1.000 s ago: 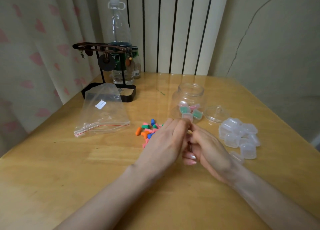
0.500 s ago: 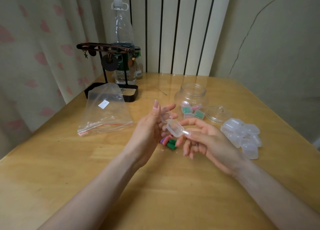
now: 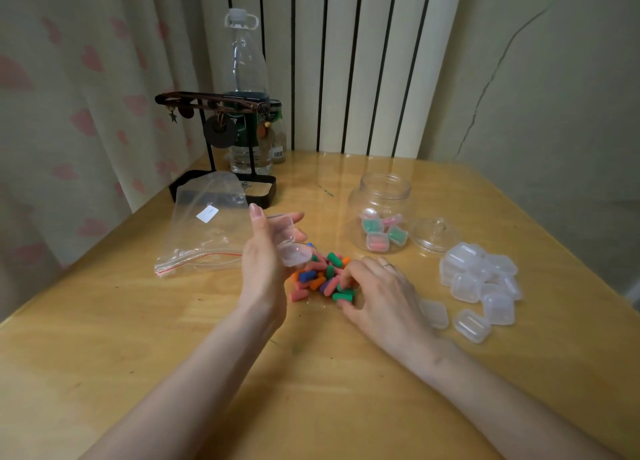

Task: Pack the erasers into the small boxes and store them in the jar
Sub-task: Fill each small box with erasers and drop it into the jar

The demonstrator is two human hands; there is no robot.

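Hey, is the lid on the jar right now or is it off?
Off. The jar stands with its mouth uncovered, and the clear lid lies beside it, on its right.

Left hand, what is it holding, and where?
The left hand grips an open small box by its upper half, between thumb and fingers.

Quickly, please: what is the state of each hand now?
Left hand: holds an open small box.
Right hand: fingers curled, seems to pinch a green eraser.

colourful erasers (image 3: pixel 322 279) heaped by a lidless jar (image 3: pixel 381 196) of filled boxes (image 3: pixel 377 241); empty boxes (image 3: pixel 478 279) cluster right; one open box (image 3: pixel 292 251) held.
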